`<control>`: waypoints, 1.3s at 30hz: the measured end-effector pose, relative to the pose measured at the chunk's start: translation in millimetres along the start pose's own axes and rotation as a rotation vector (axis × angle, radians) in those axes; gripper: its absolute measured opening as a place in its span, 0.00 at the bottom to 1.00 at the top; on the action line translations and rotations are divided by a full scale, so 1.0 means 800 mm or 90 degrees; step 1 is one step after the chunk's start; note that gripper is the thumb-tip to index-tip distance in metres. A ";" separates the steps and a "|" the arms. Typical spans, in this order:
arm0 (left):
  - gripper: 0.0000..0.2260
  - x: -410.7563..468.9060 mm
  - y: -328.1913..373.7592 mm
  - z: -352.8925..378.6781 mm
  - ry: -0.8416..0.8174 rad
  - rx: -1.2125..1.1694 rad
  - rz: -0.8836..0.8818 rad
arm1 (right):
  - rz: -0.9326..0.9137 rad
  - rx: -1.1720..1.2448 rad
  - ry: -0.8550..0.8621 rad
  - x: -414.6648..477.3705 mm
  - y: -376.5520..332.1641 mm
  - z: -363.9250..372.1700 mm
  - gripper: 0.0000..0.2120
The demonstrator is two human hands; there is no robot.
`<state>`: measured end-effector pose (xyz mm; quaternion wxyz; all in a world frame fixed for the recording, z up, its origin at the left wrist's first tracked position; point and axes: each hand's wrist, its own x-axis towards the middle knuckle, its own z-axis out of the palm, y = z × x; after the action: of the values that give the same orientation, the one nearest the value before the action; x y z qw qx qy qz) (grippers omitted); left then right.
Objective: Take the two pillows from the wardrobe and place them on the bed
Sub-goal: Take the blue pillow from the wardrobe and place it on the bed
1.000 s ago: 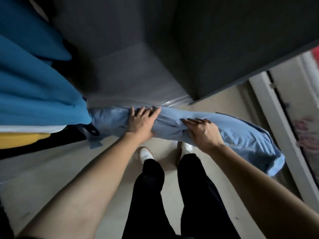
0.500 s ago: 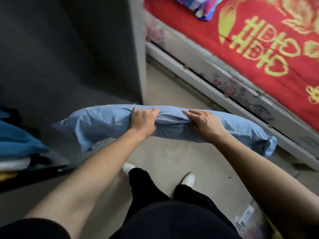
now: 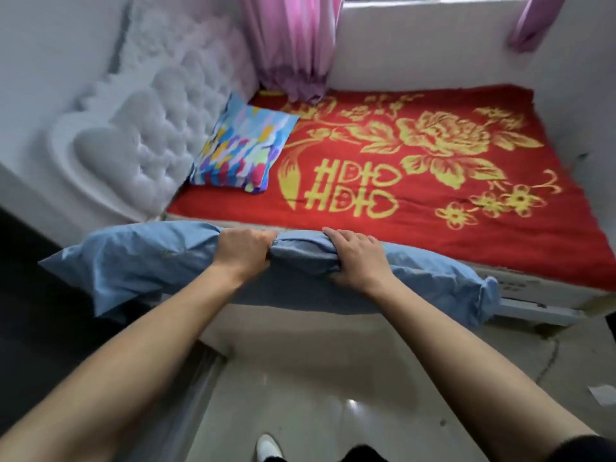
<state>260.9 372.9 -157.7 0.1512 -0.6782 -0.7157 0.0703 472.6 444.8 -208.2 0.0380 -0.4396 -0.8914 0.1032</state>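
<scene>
A long, soft pillow in a pale blue cotton case [image 3: 140, 261] is held crosswise in the air over the floor, just in front of the near edge of the bed [image 3: 433, 235], not yet resting on it. The left hand [image 3: 245, 251] is clenched into a fist around the bunched fabric near the pillow's middle, and the right hand [image 3: 358, 258] is clamped on it just beside, fingers wrapped over the top, so the case pinches narrow between them while both ends sag. The bed carries a red blanket with yellow flowers and characters [image 3: 416, 168]. A second pillow with a multicoloured patchy print [image 3: 245, 148] lies at the head end, against the white tufted headboard [image 3: 160, 105]. Pink curtains [image 3: 293, 45] hang behind.
</scene>
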 end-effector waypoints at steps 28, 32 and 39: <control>0.18 0.415 -0.365 0.103 0.150 -0.094 -0.078 | -0.073 -0.171 0.242 0.589 -0.073 -0.094 0.27; 0.22 0.504 -0.396 0.138 0.130 -0.102 -0.064 | -0.080 -0.154 0.252 0.684 -0.047 -0.084 0.27; 0.14 0.667 -0.438 0.168 0.101 -0.090 -0.080 | -0.082 -0.107 0.273 0.860 0.005 -0.087 0.23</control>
<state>-132.0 891.6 -113.3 0.1635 -0.6443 -0.7458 -0.0435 66.3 1002.5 -156.8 0.1961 -0.3953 -0.8947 -0.0700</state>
